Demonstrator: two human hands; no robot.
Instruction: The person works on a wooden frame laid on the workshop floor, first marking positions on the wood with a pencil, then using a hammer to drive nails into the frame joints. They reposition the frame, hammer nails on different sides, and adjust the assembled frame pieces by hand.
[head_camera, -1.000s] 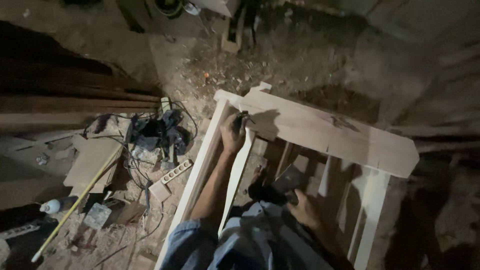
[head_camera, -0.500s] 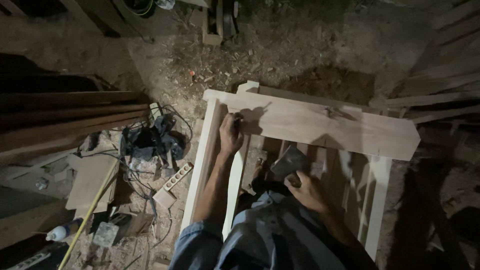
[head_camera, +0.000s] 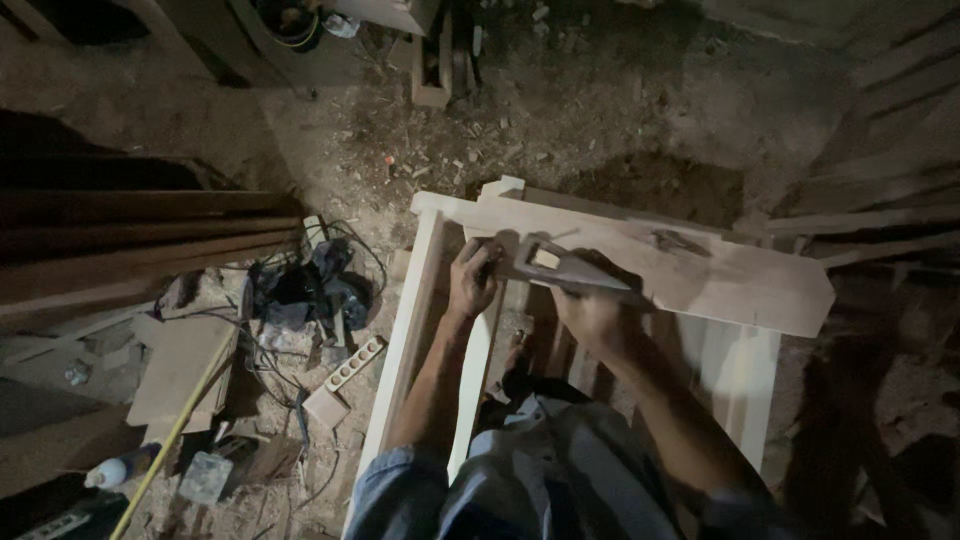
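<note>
Dim workshop, dirt floor (head_camera: 620, 110) strewn with wood chips. Centre: pale wooden frame (head_camera: 700, 275), wide top board running from ten o'clock to four o'clock, slats below. Left hand (head_camera: 472, 282): fingers curled on the board's near edge at its left end, apparently pinching something too small to make out. Right hand (head_camera: 592, 310): fingers wrapped tight round the handle of a hammer (head_camera: 545, 262), head just beside the left hand. At nine o'clock of the frame: tangled cables and a dark tool (head_camera: 305, 290), white power strip (head_camera: 356, 363), stacked dark planks (head_camera: 130, 240). At seven o'clock: yellow stick (head_camera: 170, 440), plastic bottle (head_camera: 112, 470).
</note>
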